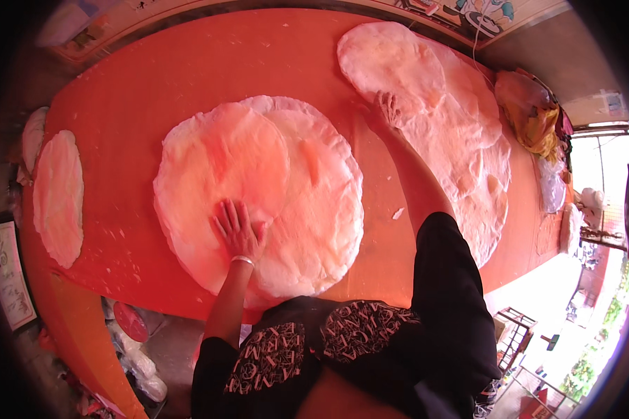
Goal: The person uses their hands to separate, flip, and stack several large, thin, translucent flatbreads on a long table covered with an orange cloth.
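Observation:
In front of me lies a wide round pile of pale, soft sheets that look like fibre wadding, overlapping and ragged at the rim. Flat on its lower left part rests my left hand, fingers spread and thumb out. My right arm reaches far forward to a second, longer pile of similar pale sheets at the right. There my right hand touches the left edge of the topmost rounded sheet, its fingers stretched out and slightly apart. I see nothing gripped in either hand.
Both piles lie on a large red-orange table. A narrow pale sheet lies at its left end. Cloth and plastic bags sit beyond the right end. A small white scrap lies between the piles. A framed picture stands at far left.

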Action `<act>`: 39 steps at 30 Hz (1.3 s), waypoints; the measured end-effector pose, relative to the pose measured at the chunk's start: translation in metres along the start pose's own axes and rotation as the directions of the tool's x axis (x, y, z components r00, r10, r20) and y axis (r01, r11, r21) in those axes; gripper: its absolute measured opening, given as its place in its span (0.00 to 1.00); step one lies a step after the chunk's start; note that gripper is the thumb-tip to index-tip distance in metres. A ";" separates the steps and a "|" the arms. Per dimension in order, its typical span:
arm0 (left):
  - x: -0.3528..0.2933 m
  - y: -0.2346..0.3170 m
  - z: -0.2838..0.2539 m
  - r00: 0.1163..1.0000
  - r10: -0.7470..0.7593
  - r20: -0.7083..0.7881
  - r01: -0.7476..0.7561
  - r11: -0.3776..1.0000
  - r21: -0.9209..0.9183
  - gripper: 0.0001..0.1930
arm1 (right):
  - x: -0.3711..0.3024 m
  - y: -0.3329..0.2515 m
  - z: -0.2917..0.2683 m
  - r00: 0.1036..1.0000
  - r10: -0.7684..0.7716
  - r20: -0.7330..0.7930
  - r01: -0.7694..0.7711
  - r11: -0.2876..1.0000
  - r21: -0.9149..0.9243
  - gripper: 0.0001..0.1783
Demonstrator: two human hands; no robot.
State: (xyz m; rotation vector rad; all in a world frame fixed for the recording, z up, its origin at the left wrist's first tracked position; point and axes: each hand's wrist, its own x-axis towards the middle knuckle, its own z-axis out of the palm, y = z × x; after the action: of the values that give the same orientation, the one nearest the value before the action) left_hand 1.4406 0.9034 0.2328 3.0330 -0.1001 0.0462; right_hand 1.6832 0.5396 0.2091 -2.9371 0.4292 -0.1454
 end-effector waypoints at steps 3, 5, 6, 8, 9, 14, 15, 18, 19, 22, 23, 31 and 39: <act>0.001 0.000 -0.004 0.999 -0.017 0.043 0.017 1.000 -0.006 0.38 | 0.014 -0.024 0.005 0.989 -0.079 -0.125 0.047 0.971 -0.236 0.33; -0.001 0.000 -0.004 0.999 -0.016 0.052 0.017 1.000 -0.021 0.38 | 0.035 -0.026 0.008 0.994 -0.108 -0.033 0.086 0.914 -0.397 0.26; -0.002 0.001 -0.005 0.998 -0.020 0.053 0.021 1.000 -0.021 0.38 | 0.044 -0.023 0.009 0.993 -0.120 0.016 0.113 0.873 -0.474 0.22; -0.003 0.001 -0.006 0.998 -0.026 0.054 0.027 0.999 -0.025 0.38 | 0.054 -0.011 0.010 0.987 -0.157 0.041 0.161 0.909 -0.386 0.19; -0.002 0.002 -0.006 0.998 -0.021 0.056 0.023 0.999 -0.026 0.38 | 0.060 0.002 0.007 0.984 -0.171 0.047 0.177 0.920 -0.349 0.17; -0.003 0.001 -0.005 0.999 -0.035 0.027 0.036 0.999 -0.038 0.37 | 0.034 0.007 -0.043 0.978 -0.202 0.055 0.208 0.970 -0.124 0.11; -0.003 0.001 -0.004 0.999 -0.032 0.014 0.032 0.999 -0.044 0.37 | 0.018 0.004 -0.073 0.983 -0.178 0.036 0.181 0.980 -0.081 0.11; -0.008 0.000 -0.002 0.999 -0.035 -0.029 0.034 0.999 -0.036 0.37 | -0.024 0.008 -0.119 0.978 -0.209 0.010 0.209 0.977 0.049 0.11; -0.006 -0.001 -0.001 0.999 -0.039 -0.024 0.038 0.999 -0.016 0.37 | -0.042 0.012 -0.134 0.967 -0.253 -0.015 0.252 0.952 0.171 0.11; -0.008 -0.005 0.011 0.999 -0.031 -0.028 0.032 0.999 0.040 0.37 | -0.091 0.040 -0.156 0.935 -0.338 -0.106 0.337 0.757 0.559 0.10; -0.005 -0.004 0.012 0.999 -0.026 -0.034 0.027 0.999 0.023 0.37 | -0.101 0.045 -0.164 0.947 -0.314 -0.064 0.278 0.705 0.652 0.10; 0.014 0.053 -0.027 0.986 -0.005 0.167 0.167 0.026 -0.986 0.32 | -0.191 0.016 -0.251 0.938 -0.343 -0.060 0.297 0.699 0.650 0.10; 0.027 0.096 -0.112 0.847 0.449 0.283 0.520 -0.595 -0.612 0.16 | -0.226 0.022 -0.286 0.940 -0.341 -0.021 0.255 0.658 0.709 0.09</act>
State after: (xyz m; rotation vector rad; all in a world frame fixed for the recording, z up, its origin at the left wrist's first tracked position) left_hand 1.4585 0.8187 0.3549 0.6537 0.0196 -0.6162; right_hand 1.4273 0.5410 0.4691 -2.1969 -0.1336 -0.1406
